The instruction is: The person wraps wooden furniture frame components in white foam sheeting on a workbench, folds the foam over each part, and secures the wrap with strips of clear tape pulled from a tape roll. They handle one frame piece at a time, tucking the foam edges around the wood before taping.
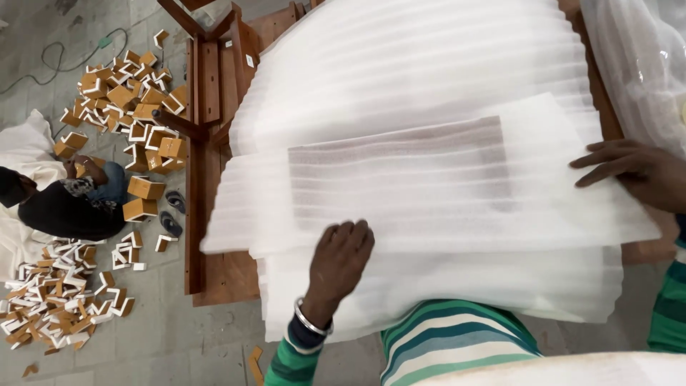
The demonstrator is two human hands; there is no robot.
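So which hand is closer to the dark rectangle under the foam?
Left. The left hand presses the foam sheet just below the dark rectangle; the right hand rests at the sheet's far right edge.

The floor point(171, 322) is grey concrete, worn and stained, lit evenly by soft daylight. A wooden table point(214, 271) of reddish-brown boards stands over it, with a timber frame point(204, 78) of the same wood beside its far left corner. Heaps of small brown-and-white corner pieces point(128, 93) lie scattered across the floor at the left, and more point(57, 307) nearer. A person point(64, 204) sits among them. A pair of dark sandals point(171, 213) lies just beside the table, and a green cable point(64, 53) snakes across the far floor.
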